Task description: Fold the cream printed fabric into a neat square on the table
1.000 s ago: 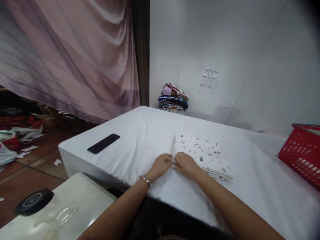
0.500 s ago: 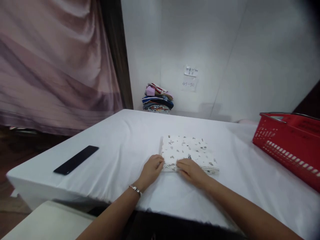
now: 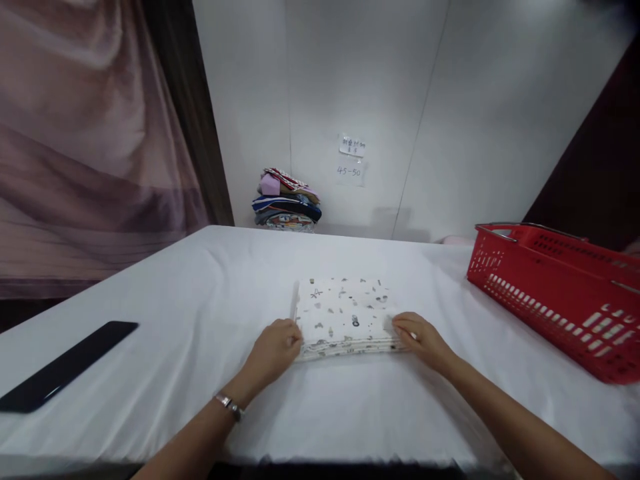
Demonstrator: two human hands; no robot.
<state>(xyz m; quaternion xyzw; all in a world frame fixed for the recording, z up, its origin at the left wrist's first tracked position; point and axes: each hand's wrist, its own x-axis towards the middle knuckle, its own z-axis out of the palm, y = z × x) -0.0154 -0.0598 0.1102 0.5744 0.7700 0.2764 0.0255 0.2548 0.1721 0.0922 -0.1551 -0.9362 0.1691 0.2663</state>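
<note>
A white cloth with small dark printed figures (image 3: 345, 313) lies folded in layers on the white-covered table (image 3: 350, 407). My left hand (image 3: 277, 345) pinches its near left corner, the thumb and fingers closed on the edge. At the near right corner, my right hand (image 3: 423, 340) has its fingers closed on the cloth as well. The fingertips' exact hold under the layers is partly hidden. A bracelet (image 3: 229, 404) circles my left wrist.
A red plastic basket (image 3: 555, 293) with metal handles stands on the right. Toward the left front lies a flat black slab (image 3: 65, 367). Folded clothes (image 3: 287, 203) are stacked by the back wall, near paper signs (image 3: 351, 160). A pink curtain (image 3: 90, 133) hangs at left.
My right hand has slid rightward along the cloth's near edge to its right corner. My left hand stays at the left corner. The view has turned right, bringing more of the basket in.
</note>
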